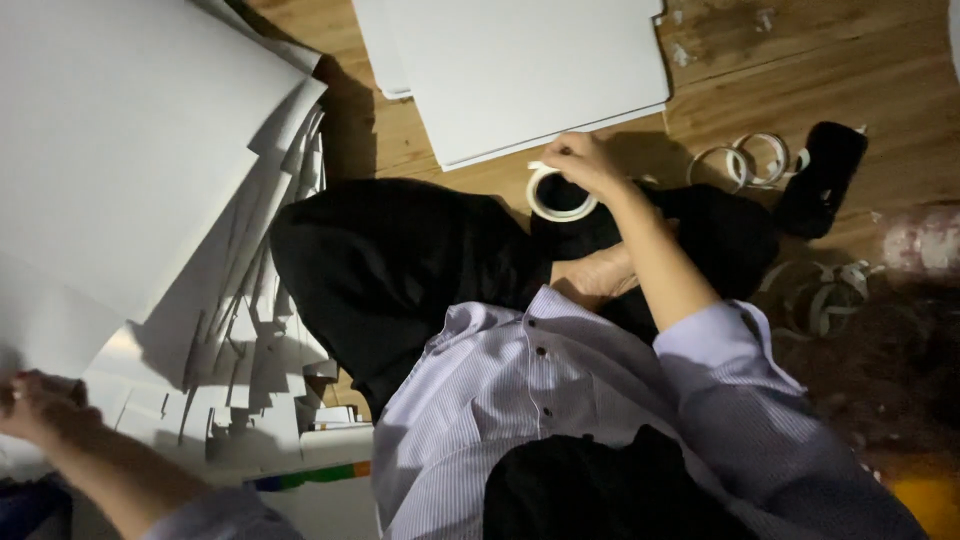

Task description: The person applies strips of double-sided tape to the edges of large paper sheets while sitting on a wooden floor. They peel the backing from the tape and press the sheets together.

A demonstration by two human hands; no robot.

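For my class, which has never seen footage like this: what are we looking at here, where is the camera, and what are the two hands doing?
There is no machine here. One camera sits on a person's head and looks down at their own body, so you see a striped shirt, dark trousers and a wooden floor. The person seems to be sitting on the floor. The right hand grips a roll of white tape near the knee. The left hand, low in the corner, holds the edge of a large white sheet lying over a pile of cut white card pieces. More white boards lie ahead, and loose tape rings lie further along the floor.
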